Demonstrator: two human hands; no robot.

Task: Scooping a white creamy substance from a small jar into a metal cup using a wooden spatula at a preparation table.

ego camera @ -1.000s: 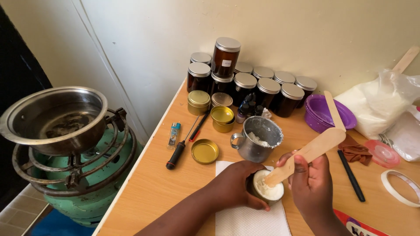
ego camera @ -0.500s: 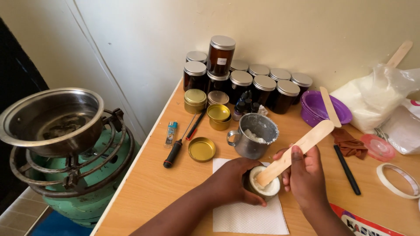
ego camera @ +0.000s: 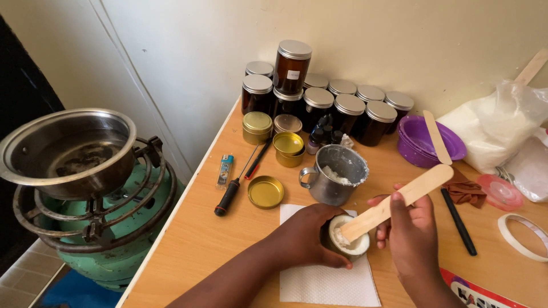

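Nearest, on a paper towel (ego camera: 325,282) on the surface (ego camera: 188,251), the left hand (ego camera: 305,236) is closed around a small tin (ego camera: 349,239) while the right hand (ego camera: 414,234) grips a wooden spatula (ego camera: 399,201), its tip in the white wax inside. The filling step looks underway; pressing wax down calls for a firm hold on the tin. Farther off stand a metal mug (ego camera: 335,174) and dark jars (ego camera: 319,102).

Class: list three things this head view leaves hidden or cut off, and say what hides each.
1. Small tin: its side, covered by the left hand.
2. Wooden stick: its middle, wrapped by the right hand.
3. Tape roll: its far side, cut off by the right frame edge.
4. Back jars: their bodies, hidden behind the front jars.
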